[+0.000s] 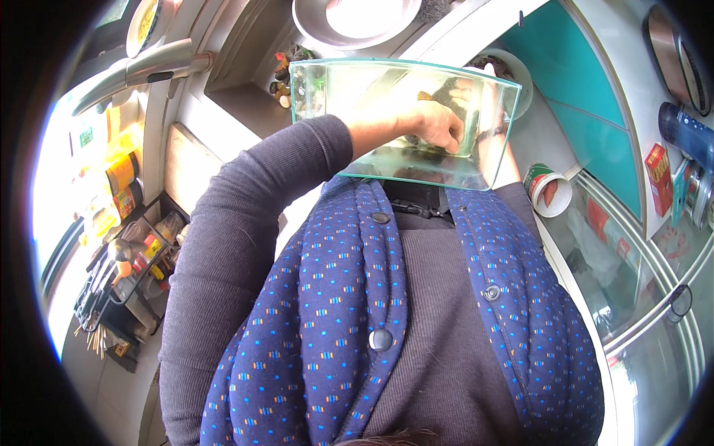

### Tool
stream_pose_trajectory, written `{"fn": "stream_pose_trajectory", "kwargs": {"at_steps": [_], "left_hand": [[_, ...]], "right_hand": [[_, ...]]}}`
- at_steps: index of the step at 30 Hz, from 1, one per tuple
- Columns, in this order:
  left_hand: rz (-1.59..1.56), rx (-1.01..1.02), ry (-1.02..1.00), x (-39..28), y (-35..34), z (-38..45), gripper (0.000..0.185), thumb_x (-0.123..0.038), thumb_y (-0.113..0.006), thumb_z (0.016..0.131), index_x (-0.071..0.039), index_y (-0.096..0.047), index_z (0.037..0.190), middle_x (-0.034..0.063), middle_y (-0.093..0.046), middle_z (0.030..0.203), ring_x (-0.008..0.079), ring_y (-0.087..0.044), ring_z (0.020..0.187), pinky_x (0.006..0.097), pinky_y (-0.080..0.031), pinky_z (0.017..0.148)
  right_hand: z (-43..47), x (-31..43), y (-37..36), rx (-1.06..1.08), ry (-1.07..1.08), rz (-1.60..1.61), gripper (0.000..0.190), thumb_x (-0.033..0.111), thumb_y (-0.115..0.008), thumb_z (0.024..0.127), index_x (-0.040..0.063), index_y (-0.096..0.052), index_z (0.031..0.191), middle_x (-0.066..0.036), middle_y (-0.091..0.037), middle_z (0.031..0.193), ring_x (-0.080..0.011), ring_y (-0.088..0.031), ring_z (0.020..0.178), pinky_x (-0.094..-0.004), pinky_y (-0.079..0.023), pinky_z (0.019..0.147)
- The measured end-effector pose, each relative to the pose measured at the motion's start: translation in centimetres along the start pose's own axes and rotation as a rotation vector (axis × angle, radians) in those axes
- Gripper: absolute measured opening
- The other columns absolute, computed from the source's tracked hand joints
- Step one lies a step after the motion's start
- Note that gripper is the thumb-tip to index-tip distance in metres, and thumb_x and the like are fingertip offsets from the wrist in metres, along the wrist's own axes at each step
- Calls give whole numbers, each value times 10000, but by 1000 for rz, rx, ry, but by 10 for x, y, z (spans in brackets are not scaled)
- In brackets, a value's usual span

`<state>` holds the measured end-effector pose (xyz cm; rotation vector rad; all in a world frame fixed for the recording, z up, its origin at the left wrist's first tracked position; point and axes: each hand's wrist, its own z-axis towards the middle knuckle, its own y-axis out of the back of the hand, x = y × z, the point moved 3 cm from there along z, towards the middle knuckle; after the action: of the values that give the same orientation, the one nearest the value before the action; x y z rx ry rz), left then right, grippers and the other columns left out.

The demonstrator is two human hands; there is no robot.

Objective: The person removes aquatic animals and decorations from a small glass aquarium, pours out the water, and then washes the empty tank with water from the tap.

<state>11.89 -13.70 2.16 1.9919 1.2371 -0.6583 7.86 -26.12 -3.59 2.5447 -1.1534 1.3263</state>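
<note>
A rectangular glass fish tank (357, 167) is in front of my chest, tilted, its rim towards me. Through its glass show greenish patches, dark material and a small brown thing. My left hand (438, 125) reaches over the rim into the tank, fingers curled near the right inner wall; whether they grip anything is hidden. My right hand (484, 89), with a dark band at the wrist, is outside the tank at its far right side, seen partly through the glass, and holds it there. Just beyond that hand is a white bowl (523, 75) with dark contents.
A steel sink (240, 106) holds pebbles (283, 89) and a metal basin (357, 42). The faucet (150, 67) is at the left, above a cutting board (189, 161) and a utensil rack (128, 262). A tub (558, 195) with an orange-brown piece lies at the right.
</note>
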Motion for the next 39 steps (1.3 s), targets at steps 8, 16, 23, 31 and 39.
{"fn": "stream_pose_trajectory", "kwargs": {"at_steps": [8,16,23,31,39], "left_hand": [[-434,102,84,15,-2,4,292,-160,-642,693,-110,-624,980,12,-641,890,157,-620,761,306,-549,559],[-457,144,44,12,1,11,311,-74,-627,670,-114,-633,978,-15,-642,888,143,-604,751,317,-537,577],[-460,219,111,8,8,8,351,-83,-653,646,-130,-632,994,-25,-631,910,124,-576,687,323,-542,577],[-509,12,111,-7,18,-18,284,-110,-641,661,-137,-652,943,-35,-640,874,102,-562,654,297,-515,493],[259,-538,-208,-32,35,-80,231,-6,-548,721,-108,-602,922,127,-588,811,294,-612,765,368,-472,656]], "right_hand": [[3,-2,5,-24,1,29,645,603,-488,854,21,-552,1125,-181,-618,995,-297,-621,831,-386,-509,728],[-1,-2,4,6,29,87,646,604,-504,844,17,-558,1108,-189,-616,987,-303,-611,850,-387,-491,769],[-6,0,-1,-77,-10,70,677,623,-506,835,0,-564,1092,-175,-617,956,-271,-613,806,-343,-499,682],[-5,0,0,-37,15,49,686,627,-498,838,-7,-563,1092,-174,-618,946,-269,-615,810,-346,-503,682],[-5,2,7,-18,39,11,695,631,-489,841,-13,-563,1092,-173,-619,936,-267,-617,815,-349,-507,681]]}}
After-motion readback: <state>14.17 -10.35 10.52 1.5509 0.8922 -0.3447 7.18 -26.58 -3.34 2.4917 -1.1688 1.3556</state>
